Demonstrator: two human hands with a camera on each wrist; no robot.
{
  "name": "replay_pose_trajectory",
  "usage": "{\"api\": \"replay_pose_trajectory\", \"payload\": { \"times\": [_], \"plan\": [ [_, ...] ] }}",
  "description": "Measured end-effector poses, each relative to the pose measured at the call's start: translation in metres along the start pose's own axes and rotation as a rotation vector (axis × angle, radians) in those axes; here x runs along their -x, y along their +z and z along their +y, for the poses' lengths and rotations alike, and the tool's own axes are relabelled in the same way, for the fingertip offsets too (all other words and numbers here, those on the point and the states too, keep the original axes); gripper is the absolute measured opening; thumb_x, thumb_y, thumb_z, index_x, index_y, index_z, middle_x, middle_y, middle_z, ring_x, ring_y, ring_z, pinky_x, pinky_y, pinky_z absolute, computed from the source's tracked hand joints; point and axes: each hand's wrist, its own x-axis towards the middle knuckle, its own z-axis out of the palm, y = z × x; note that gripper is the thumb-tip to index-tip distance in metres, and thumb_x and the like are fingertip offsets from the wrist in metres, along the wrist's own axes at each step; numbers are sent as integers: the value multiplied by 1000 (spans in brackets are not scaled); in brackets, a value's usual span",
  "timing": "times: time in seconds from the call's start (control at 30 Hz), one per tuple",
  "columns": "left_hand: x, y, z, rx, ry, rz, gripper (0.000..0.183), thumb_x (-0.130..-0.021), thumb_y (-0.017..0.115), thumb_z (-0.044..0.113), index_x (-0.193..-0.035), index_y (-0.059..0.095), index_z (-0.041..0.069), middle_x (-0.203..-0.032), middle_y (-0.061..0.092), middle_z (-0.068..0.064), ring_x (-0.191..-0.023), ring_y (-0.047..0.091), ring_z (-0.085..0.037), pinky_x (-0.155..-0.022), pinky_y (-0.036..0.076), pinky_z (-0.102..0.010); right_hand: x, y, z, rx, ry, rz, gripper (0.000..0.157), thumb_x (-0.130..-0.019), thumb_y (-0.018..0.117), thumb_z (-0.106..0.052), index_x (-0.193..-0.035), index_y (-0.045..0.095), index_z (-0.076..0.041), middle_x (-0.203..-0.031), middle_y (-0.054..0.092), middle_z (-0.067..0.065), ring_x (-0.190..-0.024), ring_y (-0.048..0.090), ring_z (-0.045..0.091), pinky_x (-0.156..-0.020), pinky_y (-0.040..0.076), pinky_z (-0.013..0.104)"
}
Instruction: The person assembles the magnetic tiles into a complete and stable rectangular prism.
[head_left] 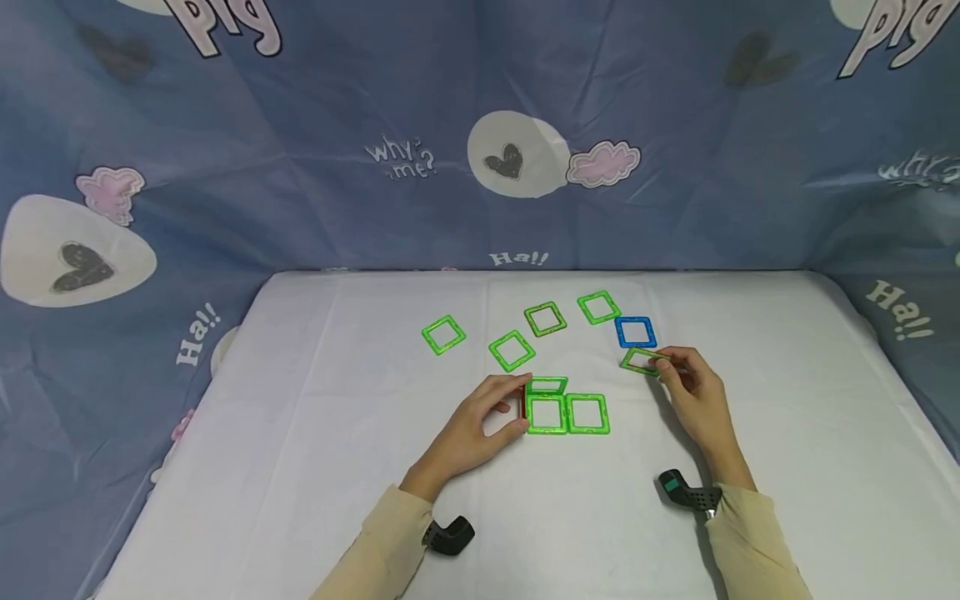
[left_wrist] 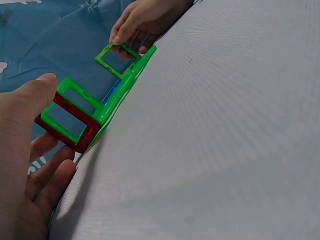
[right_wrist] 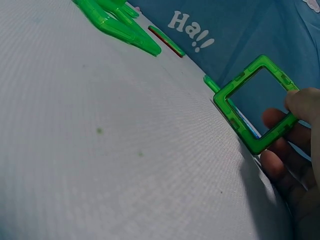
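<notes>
My left hand holds a red square magnetic tile by its edges. This tile stands upright along the left side of a flat green tile. At the back of that flat tile stands another green tile, beside the red one. A second flat green tile adjoins on the right. Between thumb and fingers, my right hand pinches a green square magnetic tile by one side, tilted up in front of the blue tile.
Loose green tiles lie scattered behind the joined tiles, one a darker green tile with reddish edges. A white cloth covers the table. Behind it hangs a blue printed curtain.
</notes>
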Motion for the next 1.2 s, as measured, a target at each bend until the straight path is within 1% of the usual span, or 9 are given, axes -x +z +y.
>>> {"api": "replay_pose_trajectory", "payload": {
  "times": [0.17,0.4,0.57,0.7,0.8,0.9,1.07,1.13,1.2],
  "plan": [
    [2,1,1,2,-9,0,56,-91,62,33,-142,42,23,-136,48,4,-106,56,-9,-90,49,-23,2,0,1,0,-1,-17,28,-98,51,-26,-115,58,-5,-107,66,12,-90,55,-5,-75,44,5],
    [6,-1,0,2,2,17,56,-91,63,32,-142,42,21,-136,48,3,-109,55,-10,-89,50,-24,1,3,0,-47,-15,-29,26,-97,53,-23,-115,58,-6,-106,67,12,-92,57,-4,-76,45,6],
    [9,-2,-1,-2,-11,25,57,-90,64,30,-142,42,22,-134,50,3,-109,55,-10,-90,50,-25,0,6,-2,-31,-4,-40,27,-97,53,-27,-114,59,-6,-107,67,12,-93,56,-6,-78,45,6],
    [9,-1,1,4,-24,31,57,-89,66,25,-141,44,19,-133,51,-1,-111,54,-13,-89,50,-27,0,7,-2,-12,12,-41,28,-97,53,-29,-114,59,-7,-108,67,11,-93,56,-6,-79,45,6],
    [7,-2,6,13,-34,31,57,-89,67,20,-141,44,15,-132,51,-6,-113,54,-16,-89,50,-31,0,6,-1,-5,17,-37,29,-97,52,-29,-114,59,-7,-107,67,10,-93,56,-5,-79,45,6],
    [5,-2,9,23,-43,26,57,-89,67,18,-141,44,13,-132,51,-7,-113,53,-18,-90,50,-32,-1,4,-1,-7,15,-36,28,-97,53,-29,-114,59,-7,-107,66,10,-93,56,-5,-79,45,6],
    [2,0,6,14,-33,18,57,-89,66,24,-142,43,19,-133,50,-1,-114,53,-14,-90,50,-28,-1,1,0,-8,10,-27,26,-97,54,-25,-114,60,-7,-108,66,10,-93,55,-7,-78,44,5],
    [1,2,3,13,-17,17,57,-90,65,27,-142,43,21,-133,50,1,-114,53,-12,-90,50,-26,-1,-1,-2,-29,10,-20,24,-97,53,-21,-114,59,-6,-108,66,12,-92,55,-7,-77,45,5],
    [0,3,0,18,-1,15,57,-90,64,29,-142,42,21,-133,50,2,-114,53,-11,-90,50,-25,0,-3,-8,-65,1,-14,23,-97,53,-16,-114,59,-2,-106,67,17,-91,56,-5,-76,45,6]
  ]
}}
